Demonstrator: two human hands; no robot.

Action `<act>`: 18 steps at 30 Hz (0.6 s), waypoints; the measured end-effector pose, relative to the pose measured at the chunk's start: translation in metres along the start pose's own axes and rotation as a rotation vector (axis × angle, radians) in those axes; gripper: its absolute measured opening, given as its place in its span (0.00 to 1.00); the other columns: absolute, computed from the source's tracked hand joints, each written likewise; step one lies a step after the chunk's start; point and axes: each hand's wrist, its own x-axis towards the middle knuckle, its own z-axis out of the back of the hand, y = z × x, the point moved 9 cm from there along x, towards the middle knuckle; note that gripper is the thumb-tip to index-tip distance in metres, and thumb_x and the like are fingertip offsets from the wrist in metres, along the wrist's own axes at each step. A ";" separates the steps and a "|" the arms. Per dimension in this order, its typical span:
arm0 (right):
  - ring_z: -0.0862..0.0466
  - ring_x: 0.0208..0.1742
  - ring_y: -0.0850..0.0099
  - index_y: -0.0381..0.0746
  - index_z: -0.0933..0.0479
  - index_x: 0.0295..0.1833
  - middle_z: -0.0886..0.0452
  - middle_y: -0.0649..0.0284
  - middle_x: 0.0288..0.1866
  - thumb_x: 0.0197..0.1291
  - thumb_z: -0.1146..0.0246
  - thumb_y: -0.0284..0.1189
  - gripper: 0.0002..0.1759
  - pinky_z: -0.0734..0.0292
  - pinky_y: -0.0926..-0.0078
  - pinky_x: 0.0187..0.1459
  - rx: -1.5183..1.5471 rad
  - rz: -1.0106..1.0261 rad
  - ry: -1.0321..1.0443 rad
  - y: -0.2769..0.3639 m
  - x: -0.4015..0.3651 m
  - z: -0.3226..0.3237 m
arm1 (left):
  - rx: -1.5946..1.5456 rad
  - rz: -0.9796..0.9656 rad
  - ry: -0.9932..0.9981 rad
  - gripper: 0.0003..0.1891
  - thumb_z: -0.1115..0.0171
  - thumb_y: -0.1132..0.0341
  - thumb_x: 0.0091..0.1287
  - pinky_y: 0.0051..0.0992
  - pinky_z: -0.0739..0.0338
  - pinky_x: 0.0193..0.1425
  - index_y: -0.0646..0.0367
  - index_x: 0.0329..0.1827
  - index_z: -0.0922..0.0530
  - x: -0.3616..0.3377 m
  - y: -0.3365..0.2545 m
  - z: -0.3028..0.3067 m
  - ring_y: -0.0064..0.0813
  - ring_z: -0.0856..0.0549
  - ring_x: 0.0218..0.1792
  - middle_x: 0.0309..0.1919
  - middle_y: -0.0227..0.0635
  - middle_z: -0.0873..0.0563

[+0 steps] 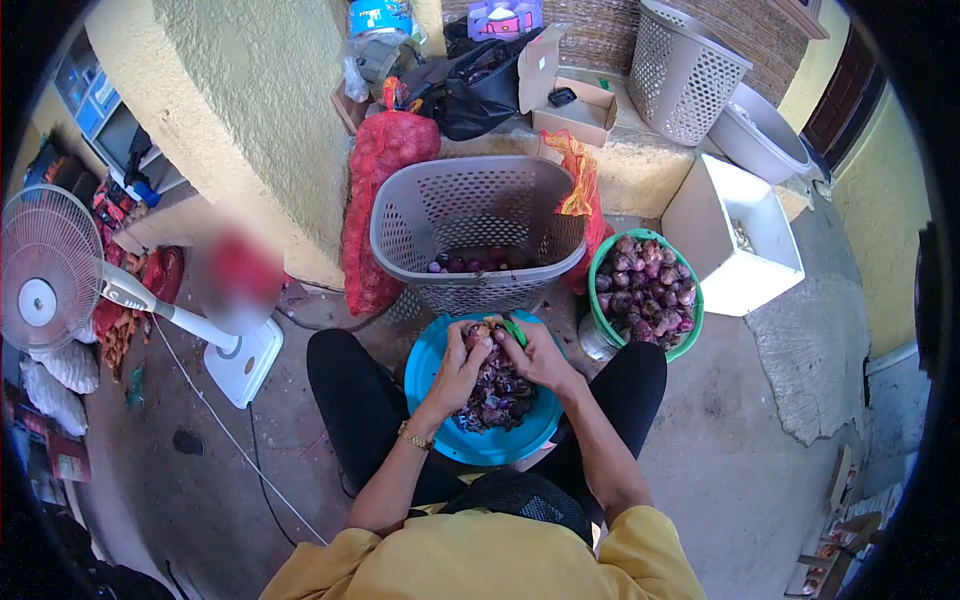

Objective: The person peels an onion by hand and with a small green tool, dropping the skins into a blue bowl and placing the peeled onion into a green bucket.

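Observation:
Above a blue basin (424, 350) between my knees, both hands work close together. My left hand (456, 368) wraps its fingers round a red onion (481, 334), which is mostly hidden. My right hand (543, 358) grips a small green-handled tool (515, 333) that looks like a paring knife, close against the onion; its blade cannot be made out. Dark purple onion skins (497, 400) lie heaped in the basin below. To the right, a green basket (694, 328) is full of red onions with dry skins (648, 290).
A grey perforated basket (478, 172) ahead holds some onions (485, 261). Red mesh sacks (385, 190) flank it. A white box (740, 281) stands right, a fan (40, 290) left, its cord (205, 400) crossing the floor. A ledge behind carries a cardboard box (588, 117) and a tall basket (683, 75).

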 end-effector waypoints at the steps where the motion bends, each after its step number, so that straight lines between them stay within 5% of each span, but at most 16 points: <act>1: 0.18 0.35 0.66 0.32 0.22 0.55 0.17 0.50 0.38 0.68 0.42 0.22 0.12 0.24 0.67 0.40 0.000 -0.001 0.003 0.000 -0.001 -0.002 | 0.052 0.004 -0.024 0.22 0.44 0.57 0.76 0.29 0.31 0.65 0.62 0.63 0.36 -0.001 -0.001 0.001 0.28 0.25 0.56 0.54 0.40 0.25; 7: 0.22 0.29 0.64 0.32 0.22 0.53 0.20 0.46 0.34 0.65 0.42 0.19 0.12 0.26 0.67 0.34 -0.107 0.164 -0.162 0.005 0.001 -0.003 | 0.166 -0.021 -0.116 0.21 0.43 0.58 0.75 0.35 0.28 0.62 0.64 0.60 0.36 0.000 0.007 0.004 0.36 0.22 0.55 0.51 0.47 0.22; 13: 0.24 0.26 0.73 0.32 0.21 0.53 0.20 0.54 0.25 0.64 0.40 0.21 0.12 0.27 0.67 0.30 0.063 -0.108 -0.199 -0.040 0.000 0.009 | 0.075 0.015 0.015 0.20 0.43 0.64 0.73 0.29 0.32 0.67 0.62 0.63 0.36 -0.010 0.006 -0.017 0.30 0.26 0.59 0.56 0.41 0.26; 15: 0.27 0.28 0.81 0.33 0.19 0.52 0.22 0.70 0.28 0.70 0.40 0.24 0.10 0.28 0.74 0.31 0.041 -0.269 -0.194 -0.049 -0.008 0.016 | -0.148 0.017 -0.037 0.22 0.43 0.65 0.73 0.28 0.33 0.69 0.60 0.65 0.37 -0.006 0.010 -0.007 0.29 0.26 0.59 0.56 0.38 0.27; 18: 0.24 0.28 0.79 0.33 0.17 0.47 0.16 0.61 0.29 0.66 0.36 0.25 0.08 0.26 0.74 0.32 -0.059 -0.258 -0.063 -0.037 -0.015 0.016 | -0.277 0.044 -0.015 0.24 0.42 0.67 0.73 0.30 0.28 0.67 0.58 0.68 0.40 -0.008 0.014 0.002 0.27 0.25 0.59 0.57 0.36 0.27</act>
